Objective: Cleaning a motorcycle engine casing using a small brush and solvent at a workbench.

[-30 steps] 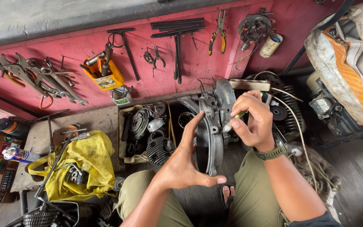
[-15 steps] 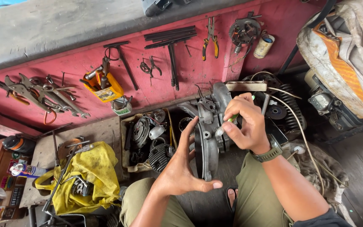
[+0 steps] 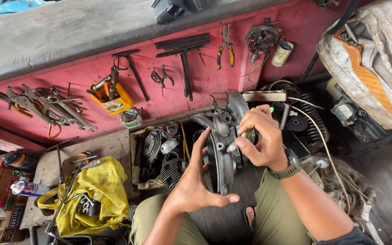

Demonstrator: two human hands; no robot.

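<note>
A grey metal engine casing [image 3: 225, 136] stands upright on the floor between my knees. My left hand [image 3: 196, 181] cups its round left side, fingers spread against the black rim, thumb stretched under the lower edge. My right hand [image 3: 262, 138] is closed on a thin green-handled tool [image 3: 249, 131], whose tip touches the casing's right face. A dark watch sits on my right wrist.
A red wall carries hanging pliers [image 3: 226, 45], wrenches [image 3: 46, 106], T-handle tools [image 3: 182, 59] and a yellow can [image 3: 112, 100]. A tray of engine parts [image 3: 159, 154] lies left of the casing, a yellow cloth with tools [image 3: 96, 195] further left. A covered machine [image 3: 368, 77] stands at the right.
The view has shifted slightly. My right hand has slid a little lower on the casing with the green tool; my left hand keeps its hold on the casing.
</note>
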